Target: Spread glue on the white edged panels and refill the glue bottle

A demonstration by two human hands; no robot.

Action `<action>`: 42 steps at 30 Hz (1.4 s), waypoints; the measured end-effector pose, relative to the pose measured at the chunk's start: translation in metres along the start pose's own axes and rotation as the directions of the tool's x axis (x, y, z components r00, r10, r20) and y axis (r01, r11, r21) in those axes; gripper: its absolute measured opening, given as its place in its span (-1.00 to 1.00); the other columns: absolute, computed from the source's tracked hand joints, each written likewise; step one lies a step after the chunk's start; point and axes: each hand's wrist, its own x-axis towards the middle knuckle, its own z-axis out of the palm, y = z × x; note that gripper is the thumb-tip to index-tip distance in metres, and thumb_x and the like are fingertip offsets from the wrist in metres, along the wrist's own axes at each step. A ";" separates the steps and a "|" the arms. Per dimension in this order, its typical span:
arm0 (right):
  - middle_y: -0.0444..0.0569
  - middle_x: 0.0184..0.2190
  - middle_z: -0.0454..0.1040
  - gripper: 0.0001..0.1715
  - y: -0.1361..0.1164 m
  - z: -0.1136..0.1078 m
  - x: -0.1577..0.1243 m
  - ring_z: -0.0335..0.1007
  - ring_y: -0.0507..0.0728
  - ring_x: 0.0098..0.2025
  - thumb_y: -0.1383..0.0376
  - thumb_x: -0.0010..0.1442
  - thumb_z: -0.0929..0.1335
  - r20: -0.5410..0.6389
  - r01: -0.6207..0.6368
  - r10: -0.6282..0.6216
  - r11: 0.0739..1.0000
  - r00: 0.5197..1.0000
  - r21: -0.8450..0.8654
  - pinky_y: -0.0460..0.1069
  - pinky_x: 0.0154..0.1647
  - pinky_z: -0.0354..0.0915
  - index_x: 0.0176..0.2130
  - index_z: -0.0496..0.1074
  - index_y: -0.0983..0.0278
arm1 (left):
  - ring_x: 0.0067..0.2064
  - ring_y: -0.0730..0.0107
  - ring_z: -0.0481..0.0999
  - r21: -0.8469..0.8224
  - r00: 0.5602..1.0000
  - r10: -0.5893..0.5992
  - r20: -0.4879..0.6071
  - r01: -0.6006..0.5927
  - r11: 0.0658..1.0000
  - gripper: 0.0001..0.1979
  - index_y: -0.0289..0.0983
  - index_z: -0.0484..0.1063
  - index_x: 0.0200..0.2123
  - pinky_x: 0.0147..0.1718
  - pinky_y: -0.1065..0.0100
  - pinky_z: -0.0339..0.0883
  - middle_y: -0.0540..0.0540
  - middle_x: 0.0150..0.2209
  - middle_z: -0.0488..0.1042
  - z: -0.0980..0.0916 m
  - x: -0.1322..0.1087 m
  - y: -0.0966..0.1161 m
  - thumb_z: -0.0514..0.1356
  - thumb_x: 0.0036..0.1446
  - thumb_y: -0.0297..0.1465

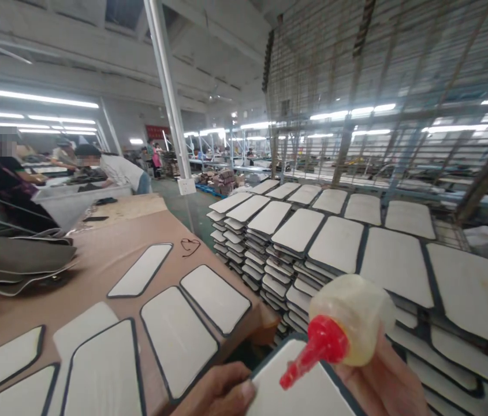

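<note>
My right hand (388, 375) is wrapped round a pale yellow squeeze bottle (358, 309) with a red nozzle. The bottle is tipped, and its tip points down over a white panel with a dark border (293, 398). My left hand (222, 390) grips that panel by its left edge, thumb on top; the fingers beneath are hidden. The panel's lower part runs out of view. On the brown-covered table (157, 222) to the left lie several similar panels, one of them (178, 338) just beyond my left hand.
Layered stacks of white panels (341, 242) fill the right side, with a wire mesh frame (334, 104) rising behind. Grey-brown sheets (18, 260) are piled at the table's left. Glasses (190, 247) lie near its right edge. People (118, 170) work at a white bin (79, 202).
</note>
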 end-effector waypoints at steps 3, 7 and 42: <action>-0.05 -0.18 0.55 -0.71 -0.010 0.008 0.001 0.43 0.22 -0.06 0.08 0.00 0.42 -0.028 0.080 -0.082 0.994 0.996 -0.069 0.10 -0.05 0.38 -0.23 0.53 0.07 | -0.42 0.44 0.28 -0.023 0.987 0.154 -0.038 -0.155 0.988 -0.57 -0.30 0.43 -0.28 -0.47 0.46 0.11 -0.03 -0.43 0.37 0.000 0.006 0.023 0.09 0.07 -0.04; -0.14 -0.17 0.54 -0.67 -0.033 0.028 0.019 0.43 0.13 -0.09 0.19 -0.12 0.50 -0.010 0.334 -0.339 0.931 0.941 -0.150 0.01 -0.01 0.33 -0.25 0.52 0.07 | -0.39 0.43 0.24 0.234 0.981 0.195 -0.010 -0.187 0.954 -0.66 -0.36 0.44 -0.35 -0.42 0.46 0.09 -0.01 -0.45 0.33 -0.029 0.002 0.063 0.11 0.11 -0.16; -0.11 -0.17 0.53 -0.77 0.017 0.146 0.058 0.35 0.14 0.00 0.30 -0.05 0.44 0.386 0.416 -0.262 0.816 0.885 -0.401 0.09 0.08 0.19 -0.29 0.48 0.13 | -0.38 0.40 0.47 0.648 0.933 0.352 0.076 -0.314 0.694 -0.80 -0.32 0.56 -0.29 -0.41 0.55 0.25 -0.02 -0.40 0.54 -0.177 -0.067 0.093 0.16 0.04 -0.41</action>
